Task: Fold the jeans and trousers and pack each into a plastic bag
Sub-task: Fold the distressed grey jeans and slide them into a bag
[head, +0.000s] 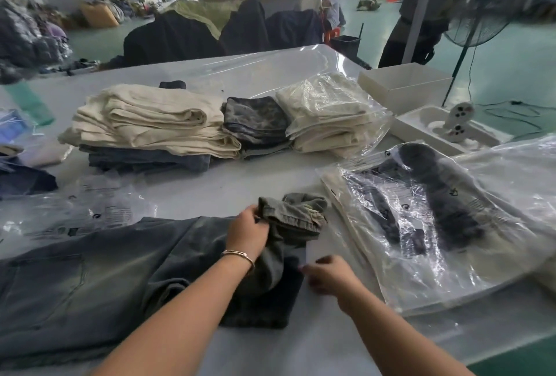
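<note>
- Your left hand (248, 232) has its fingers curled round the bunched, grey-green hem end of the jeans (90, 279), gripping the fabric just above the table (210, 189); a thin bracelet (237, 255) sits on that wrist.
- Your right hand (326, 276) lies just right of the dark folded edge of the same jeans, fingers bent inward. It is blurred, so you cannot tell from this view whether it pinches the cloth or only touches it.
- The jeans lie flat across the near left of the table, faded grey-blue, with the leg end gathered up under your left hand and a darker part folded beneath your forearms.
- Just right of your hands, a clear plastic bag (421, 219) holds a dark garment and rests on a stack of further bags.
- On the left, crumpled empty plastic bags (90, 210) lie beside the jeans.
- Further back in the middle stands a pile of folded cream trousers (150, 123) on top of blue denim, touching a folded dark mottled pair (255, 120).
- Beside that, bagged cream trousers (328, 114) are stacked.
- At the far right corner sit a white box (403, 84) and a white tray (421, 129), and a standing fan (481, 14) is behind them.
</note>
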Motion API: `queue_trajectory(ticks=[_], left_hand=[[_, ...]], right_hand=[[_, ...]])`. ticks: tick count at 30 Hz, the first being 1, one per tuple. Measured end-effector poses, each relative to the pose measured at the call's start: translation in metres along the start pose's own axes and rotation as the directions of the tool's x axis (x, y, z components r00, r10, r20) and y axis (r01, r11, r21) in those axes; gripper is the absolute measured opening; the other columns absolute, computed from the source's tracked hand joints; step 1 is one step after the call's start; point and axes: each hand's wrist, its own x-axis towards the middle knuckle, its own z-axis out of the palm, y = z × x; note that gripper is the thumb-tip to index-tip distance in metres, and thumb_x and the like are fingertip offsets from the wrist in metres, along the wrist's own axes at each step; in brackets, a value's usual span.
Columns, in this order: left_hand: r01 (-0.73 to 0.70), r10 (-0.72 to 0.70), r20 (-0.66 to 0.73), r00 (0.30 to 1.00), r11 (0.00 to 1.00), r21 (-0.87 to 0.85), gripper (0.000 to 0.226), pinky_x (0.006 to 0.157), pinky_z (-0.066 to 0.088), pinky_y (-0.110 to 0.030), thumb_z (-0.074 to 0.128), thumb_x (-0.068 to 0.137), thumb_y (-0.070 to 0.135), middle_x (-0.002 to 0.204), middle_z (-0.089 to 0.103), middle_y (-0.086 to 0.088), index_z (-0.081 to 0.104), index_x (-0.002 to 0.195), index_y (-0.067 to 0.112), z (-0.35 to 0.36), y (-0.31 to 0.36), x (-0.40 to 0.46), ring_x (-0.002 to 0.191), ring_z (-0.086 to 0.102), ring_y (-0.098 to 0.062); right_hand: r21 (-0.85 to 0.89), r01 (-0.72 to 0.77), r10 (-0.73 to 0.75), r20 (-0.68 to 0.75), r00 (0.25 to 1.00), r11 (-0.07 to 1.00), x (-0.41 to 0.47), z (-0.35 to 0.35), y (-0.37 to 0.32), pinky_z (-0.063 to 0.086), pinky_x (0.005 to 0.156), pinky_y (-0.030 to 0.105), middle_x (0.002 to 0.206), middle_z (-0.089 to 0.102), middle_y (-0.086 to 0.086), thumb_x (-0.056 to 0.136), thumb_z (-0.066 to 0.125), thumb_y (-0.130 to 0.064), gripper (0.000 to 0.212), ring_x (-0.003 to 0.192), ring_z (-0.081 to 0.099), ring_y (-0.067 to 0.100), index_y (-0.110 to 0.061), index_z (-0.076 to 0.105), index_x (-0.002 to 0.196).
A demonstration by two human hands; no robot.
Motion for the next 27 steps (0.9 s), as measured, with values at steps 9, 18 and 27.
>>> queue_trajectory(ticks=[9, 18, 27], left_hand=[[0.418, -0.476, 0.259, 0.840, 0.265, -0.869, 0.026, 0.089, 0.044, -0.036, 0.035, 0.095, 0.015, 0.084, 0.059, -0.009, 0.056, 0.082, 0.011, -0.045, 0.009, 0.027, 0.078, 0.055, -0.024], [0.113, -0.230, -0.101, 0.968, 0.756, -0.644, 0.017, 0.061, 0.054, -0.025, 0.081, 0.067, 0.010, 0.070, 0.072, 0.001, 0.069, 0.078, 0.011, -0.078, 0.022, 0.033, 0.071, 0.069, -0.019], [0.438, -0.605, 0.028, 0.795, 0.542, -0.717, 0.068, 0.100, 0.045, -0.047, 0.061, 0.079, 0.059, 0.116, 0.061, -0.012, 0.057, 0.121, 0.005, -0.080, -0.001, 0.028, 0.107, 0.058, -0.033]], right_hand=[[0.303, -0.055, 0.000, 0.179, 0.984, 0.951, -0.013, 0.039, -0.018, 0.053, 0.076, 0.038, 0.094, 0.069, 0.020, 0.082, 0.063, -0.008, 0.012, 0.086, 0.066, 0.030, -0.003, 0.065, 0.093], [0.797, -0.315, -0.085, 0.414, 0.906, 0.516, -0.007, -0.017, -0.032, 0.047, 0.075, 0.033, 0.101, 0.062, 0.023, 0.091, 0.040, -0.063, 0.070, 0.082, 0.057, 0.027, 0.002, 0.052, 0.115], [0.244, -0.311, 0.123, 0.571, 0.811, 0.918, -0.022, 0.035, -0.009, 0.056, 0.083, 0.034, 0.093, 0.073, 0.011, 0.094, 0.052, -0.035, 0.036, 0.086, 0.068, 0.022, -0.003, 0.064, 0.104]])
